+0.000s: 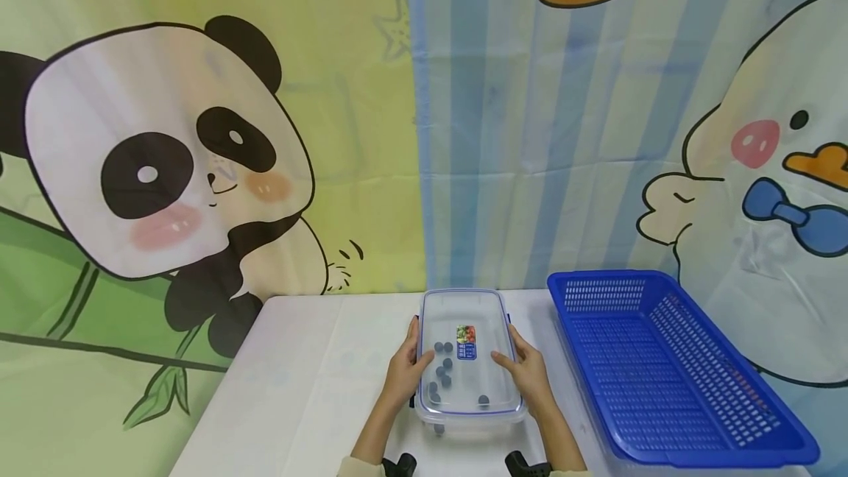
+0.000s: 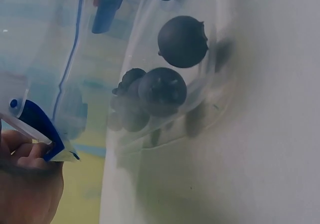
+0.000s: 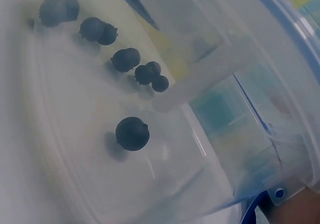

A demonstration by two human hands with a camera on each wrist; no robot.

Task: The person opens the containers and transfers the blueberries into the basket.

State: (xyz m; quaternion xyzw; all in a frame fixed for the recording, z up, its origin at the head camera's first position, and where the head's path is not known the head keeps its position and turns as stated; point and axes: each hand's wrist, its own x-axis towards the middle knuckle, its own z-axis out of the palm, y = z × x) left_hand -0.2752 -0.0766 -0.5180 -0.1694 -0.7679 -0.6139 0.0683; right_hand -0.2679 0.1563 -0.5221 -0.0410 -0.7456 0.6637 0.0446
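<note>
A clear plastic food container (image 1: 473, 389) stands on the white table, its lid (image 1: 489, 377) with a blue rim on top. Several blueberries (image 1: 447, 381) show inside, mostly toward the left; in the right wrist view one blueberry (image 3: 132, 134) lies apart from the others. My left hand (image 1: 403, 370) grips the left side, thumb over the lid. On the right side my right hand (image 1: 528, 372) holds it likewise. In the left wrist view, curled fingers are at a blue latch (image 2: 42, 126) that sticks outward. Beneath the box, most fingers are hidden in the head view.
A large blue plastic basket (image 1: 669, 381) stands right of the container. White table surface (image 1: 298, 381) extends to the left. Behind the table hangs a curtain (image 1: 490, 131) printed with cartoon animals. A colourful label (image 1: 467, 342) is on the lid.
</note>
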